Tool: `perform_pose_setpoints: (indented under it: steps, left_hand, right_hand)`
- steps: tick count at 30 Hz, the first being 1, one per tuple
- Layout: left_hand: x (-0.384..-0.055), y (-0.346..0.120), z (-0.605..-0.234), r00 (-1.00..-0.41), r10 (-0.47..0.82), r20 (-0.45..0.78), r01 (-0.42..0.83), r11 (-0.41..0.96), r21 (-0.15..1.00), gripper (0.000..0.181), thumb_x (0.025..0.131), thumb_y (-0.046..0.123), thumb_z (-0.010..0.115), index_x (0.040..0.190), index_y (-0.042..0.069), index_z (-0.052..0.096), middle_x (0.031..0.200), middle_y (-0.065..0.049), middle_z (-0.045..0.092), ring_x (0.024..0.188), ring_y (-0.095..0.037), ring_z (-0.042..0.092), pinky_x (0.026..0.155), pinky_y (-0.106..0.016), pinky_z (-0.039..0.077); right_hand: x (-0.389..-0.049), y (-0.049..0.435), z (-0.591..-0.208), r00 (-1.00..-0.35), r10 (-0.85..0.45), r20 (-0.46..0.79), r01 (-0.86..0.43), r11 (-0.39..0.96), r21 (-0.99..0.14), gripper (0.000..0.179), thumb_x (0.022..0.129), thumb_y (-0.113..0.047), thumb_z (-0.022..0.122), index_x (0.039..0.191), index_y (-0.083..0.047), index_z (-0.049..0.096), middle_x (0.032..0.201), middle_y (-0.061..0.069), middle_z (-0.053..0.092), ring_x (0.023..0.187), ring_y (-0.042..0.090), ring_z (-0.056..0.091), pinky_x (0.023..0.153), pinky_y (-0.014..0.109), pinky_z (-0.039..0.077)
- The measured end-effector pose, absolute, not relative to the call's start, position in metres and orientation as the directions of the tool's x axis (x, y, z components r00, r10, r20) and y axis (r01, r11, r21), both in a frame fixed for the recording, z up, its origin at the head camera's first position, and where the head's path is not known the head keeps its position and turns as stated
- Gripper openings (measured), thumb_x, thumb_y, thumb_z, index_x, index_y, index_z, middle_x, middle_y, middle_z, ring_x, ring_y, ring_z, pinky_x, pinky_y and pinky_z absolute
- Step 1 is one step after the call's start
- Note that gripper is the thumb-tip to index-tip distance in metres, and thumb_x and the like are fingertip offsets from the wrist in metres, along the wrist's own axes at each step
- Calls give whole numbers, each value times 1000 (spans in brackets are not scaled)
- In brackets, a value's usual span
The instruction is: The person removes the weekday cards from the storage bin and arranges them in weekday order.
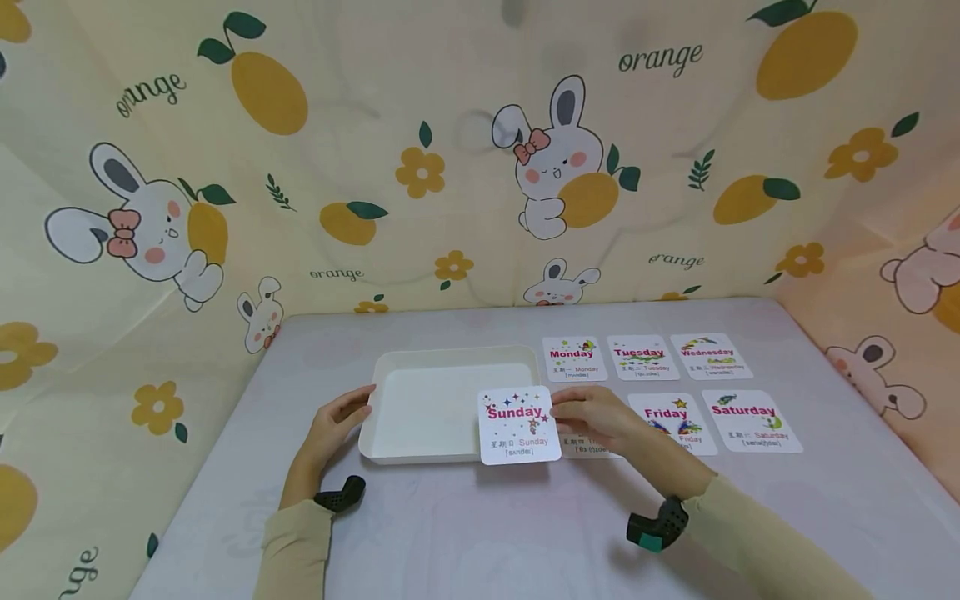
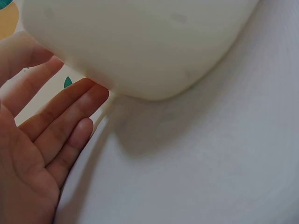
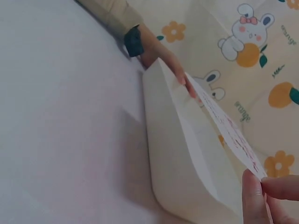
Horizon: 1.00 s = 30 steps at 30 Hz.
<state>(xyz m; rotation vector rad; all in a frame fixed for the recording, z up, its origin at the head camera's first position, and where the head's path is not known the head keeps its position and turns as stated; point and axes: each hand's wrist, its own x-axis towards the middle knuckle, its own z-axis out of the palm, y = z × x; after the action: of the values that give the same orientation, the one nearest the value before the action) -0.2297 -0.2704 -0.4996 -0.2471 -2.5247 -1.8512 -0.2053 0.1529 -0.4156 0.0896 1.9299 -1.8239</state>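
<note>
Between thumb and fingers my right hand [image 1: 596, 414] pinches the right edge of a square white Sunday card [image 1: 519, 446]. The card is held over the front right corner of a shallow white tray [image 1: 427, 457], its printed face visible in the head view. In the right wrist view the card [image 3: 229, 128] appears nearly edge-on above the tray [image 3: 175, 154], with the pinching thumb [image 3: 253, 198] at its near end. My left hand [image 1: 330, 429] is at the tray's left side. Its extended fingertips touch the tray's edge in the left wrist view, below the pale wall [image 2: 135, 51].
Right of the tray, cards lie in two rows: Monday [image 1: 575, 370], Tuesday [image 1: 643, 370] and Wednesday [image 1: 711, 367] behind, Friday [image 1: 693, 425] and Saturday [image 1: 752, 429] in front. Another card [image 1: 588, 448] is partly covered by my right hand. A printed cloth wall [image 1: 465, 100] encloses the table.
</note>
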Motion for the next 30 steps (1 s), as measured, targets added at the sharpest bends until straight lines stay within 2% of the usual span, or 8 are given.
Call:
perform_pose_setpoints:
  steps: [14, 30]
  left_hand:
    - [-230, -271, -500, -989, 125, 78, 110, 271, 956, 45, 95, 16, 60, 135, -3, 52, 141, -28, 50, 104, 10, 57, 89, -4, 44]
    - [-230, -270, -499, -989, 128, 76, 110, 279, 954, 47, 95, 18, 61, 135, -3, 51, 141, -26, 51, 104, 13, 56, 89, -4, 44]
  right_hand:
    - [-193, 176, -417, -861, -287, -421, 389, 163, -907, 31, 90, -4, 60, 116, 11, 56, 86, -1, 68, 76, 7, 64, 71, 19, 57]
    - [-178, 204, -427, -838, -257, -481, 423, 251, -871, 25, 90, -7, 62, 112, 6, 59, 93, 2, 68, 79, 10, 61, 69, 20, 55]
